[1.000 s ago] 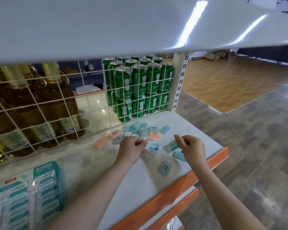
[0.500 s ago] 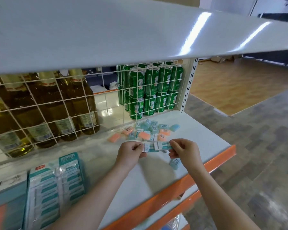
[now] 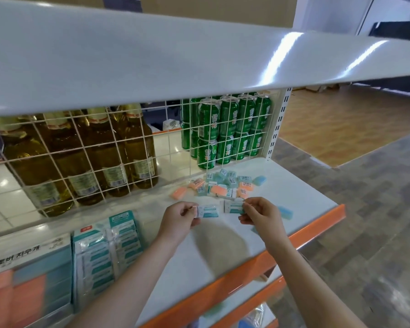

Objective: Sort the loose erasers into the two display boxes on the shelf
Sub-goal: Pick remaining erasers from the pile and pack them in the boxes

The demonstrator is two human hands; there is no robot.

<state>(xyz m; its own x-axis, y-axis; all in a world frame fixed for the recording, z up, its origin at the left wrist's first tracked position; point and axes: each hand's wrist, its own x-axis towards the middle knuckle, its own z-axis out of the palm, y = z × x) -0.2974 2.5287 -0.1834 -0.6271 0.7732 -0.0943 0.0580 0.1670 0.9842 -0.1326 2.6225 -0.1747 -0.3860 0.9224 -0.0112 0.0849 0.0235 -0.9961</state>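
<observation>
Head | upper shelf (image 3: 199,62) overhangs | bottles (image 3: 92,157), cans (image 3: 225,129) behind grid (image 3: 128,162)

A glossy white upper shelf (image 3: 199,58) spans the top of the view and mirrors two long streaks of ceiling light, while the white lower shelf (image 3: 301,185) beneath it ends in an orange front edge (image 3: 317,230). A white wire grid (image 3: 100,152) forms the back, with amber bottles (image 3: 85,157) and stacked green cans (image 3: 225,131) standing behind it beside a perforated white upright (image 3: 278,124). To the right, grey brick-patterned floor (image 3: 365,221) meets a stretch of brown wooden flooring (image 3: 336,121).
</observation>
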